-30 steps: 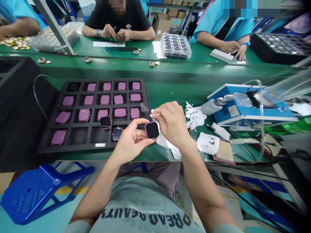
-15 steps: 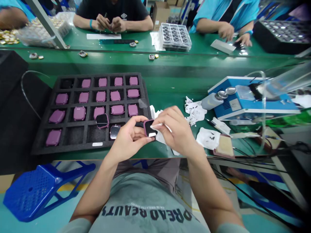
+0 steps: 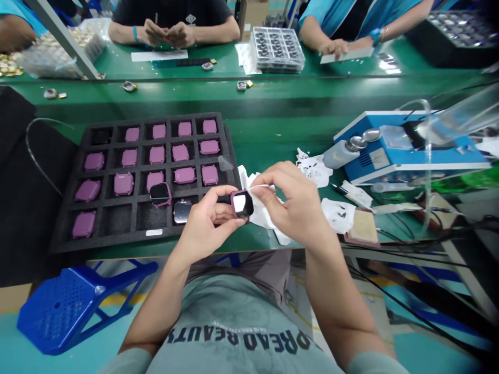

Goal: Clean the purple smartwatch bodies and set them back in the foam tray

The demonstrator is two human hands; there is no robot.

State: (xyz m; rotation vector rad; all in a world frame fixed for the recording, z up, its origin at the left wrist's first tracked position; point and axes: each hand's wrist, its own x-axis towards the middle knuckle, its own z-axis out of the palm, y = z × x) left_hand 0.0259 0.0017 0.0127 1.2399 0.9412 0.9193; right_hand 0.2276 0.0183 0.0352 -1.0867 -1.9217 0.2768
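My left hand [image 3: 210, 221] grips a purple smartwatch case [image 3: 242, 204], its glossy dark screen turned up and catching a white reflection. Pinched in my right hand [image 3: 294, 200] is a small white wipe [image 3: 260, 187], held at the upper right edge of the watch. To the left lies a black foam tray [image 3: 117, 221] with purple watch cases in most of its compartments. One watch with a dark screen [image 3: 160, 194] rests tilted across a divider, and another dark-screened watch [image 3: 182, 211] sits just left of my left hand.
Crumpled white wipes [image 3: 263, 218] lie beside my hands. On the right are a pump bottle [image 3: 341, 153], a blue machine [image 3: 397, 158], a sponge pad [image 3: 362, 227] and loose cables. Across the bench, co-workers' hands [image 3: 169, 34] work near a clear compartment box [image 3: 277, 52]. A blue stool [image 3: 66, 306] stands lower left.
My right hand with the wipe has drawn back from the middle of the screen to its upper right edge, uncovering more of the glass. The view has shifted slightly.
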